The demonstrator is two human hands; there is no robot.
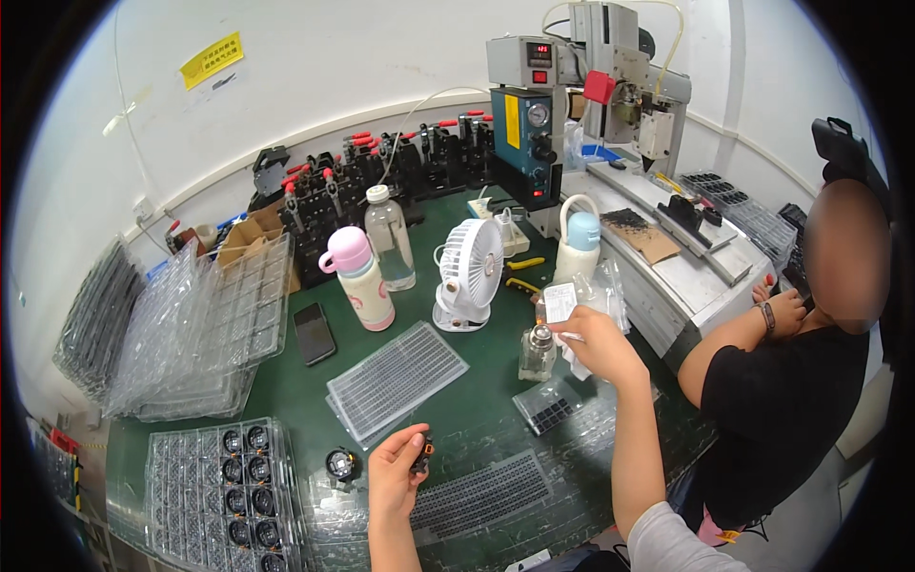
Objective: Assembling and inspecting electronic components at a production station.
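Observation:
My left hand (396, 472) pinches a small black part with orange spots (423, 456) between thumb and fingers, above the green table. Farther off to the right, my right hand (604, 349) is closed on a thin white stick (571, 336), seen only in part. Its fingertips are at the metal top of a small clear glass bottle (537, 358); whether they touch it I cannot tell. A round black part (340, 464) lies left of my left hand. A small clear tray with black pieces (550, 408) lies in front of the bottle.
A clear tray of round black parts (181, 477) lies at the near left, stacked trays (181, 353) behind it. Perforated sheets (400, 379), a phone (315, 334), a white fan (470, 272) and a pink-lidded bottle (364, 291) stand or lie mid-table. A person (791, 381) sits at right.

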